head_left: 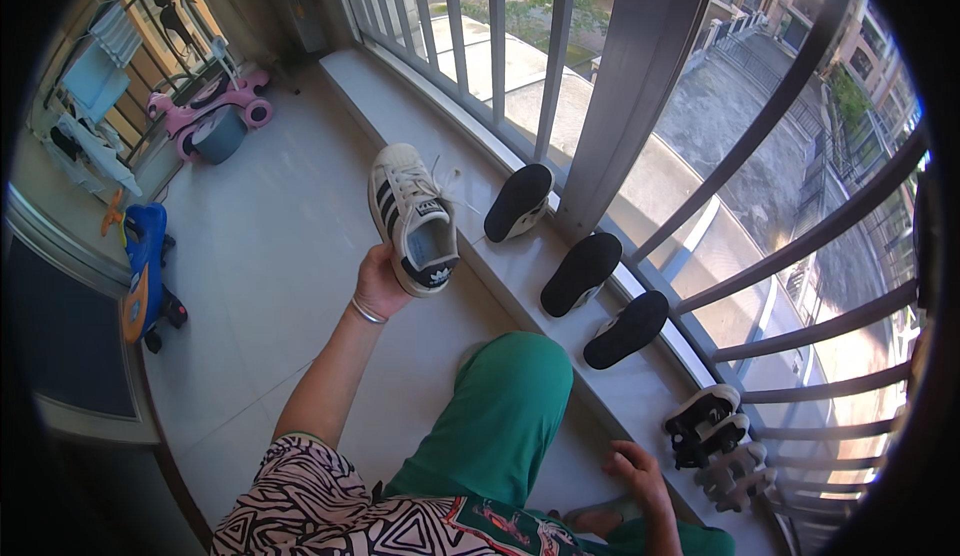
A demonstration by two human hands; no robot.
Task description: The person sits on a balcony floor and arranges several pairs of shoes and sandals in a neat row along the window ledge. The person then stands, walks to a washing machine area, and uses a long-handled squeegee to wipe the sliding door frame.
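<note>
A white sneaker [402,186] with black side stripes and a dark heel patch is held up over the floor, its laces hanging loose to the right. My left hand [383,281] grips it from below at the heel end; a silver bangle circles that wrist. Lower right, my right hand [637,471] holds nothing, its fingers loosely bent and apart beside the ledge. On the ledge, dark-soled shoes lean with soles outward: one shoe [520,203] nearest the sneaker, a second shoe [582,274] and a third shoe [627,330] farther along.
The pale ledge [365,106] runs along a barred railing [497,36]. More black-and-white shoes [705,424] and grey-white shoes [735,476] stand at its near end. Left on the tiled floor are a blue-orange ride-on toy [147,266] and a pink scooter [215,106] beside a grey tub [220,138].
</note>
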